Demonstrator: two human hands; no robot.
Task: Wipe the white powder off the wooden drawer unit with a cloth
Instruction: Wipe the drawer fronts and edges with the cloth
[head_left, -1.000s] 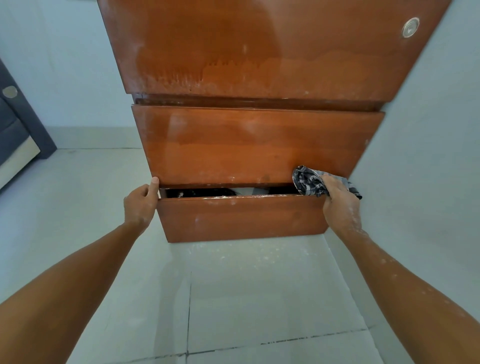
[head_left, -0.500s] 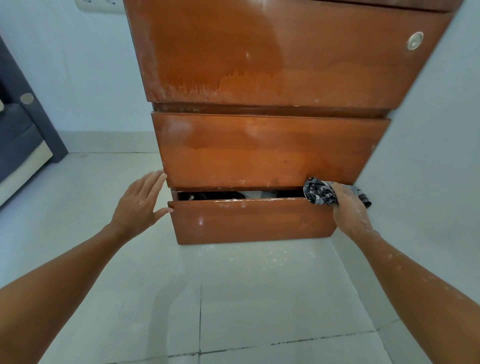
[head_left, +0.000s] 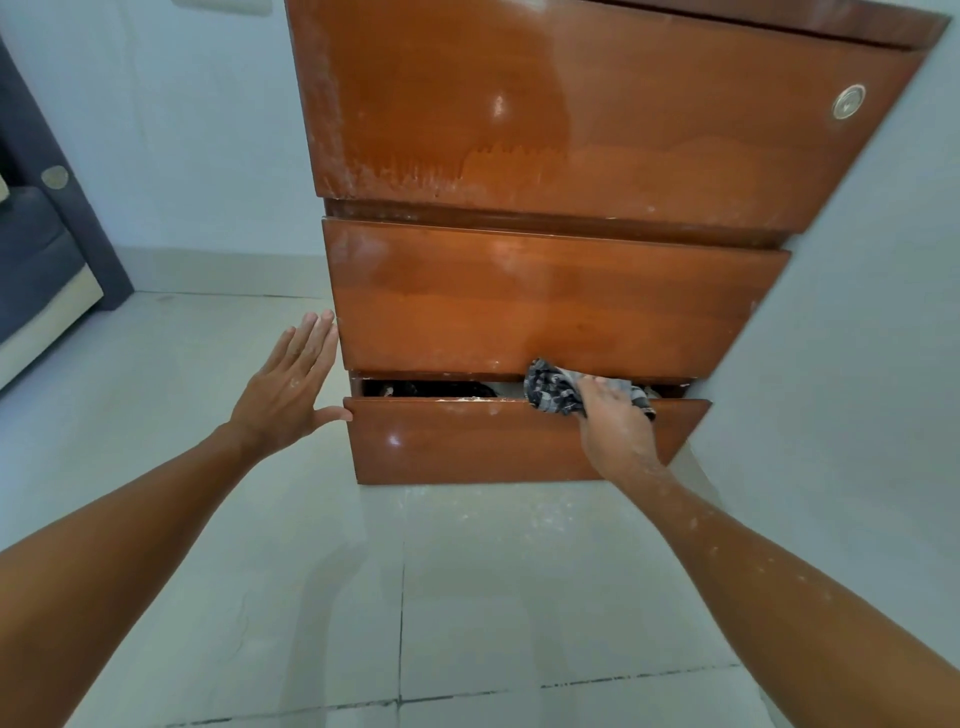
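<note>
Two bare forearms reach forward and upward from the bottom corners of the view toward a glossy reddish-brown wooden drawer unit (head_left: 550, 306). The left hand (head_left: 288, 389) is flat, fingers straight and held together, thumb spread sideways with its tip at the left corner of the unit's lowest drawer front. The right hand (head_left: 613, 421), back facing the camera, is curled over a crumpled dark checked cloth (head_left: 553, 389) at the top edge of that same drawer, toward the unit's right side. White powder speckles the right hand, wrist and forearm.
</note>
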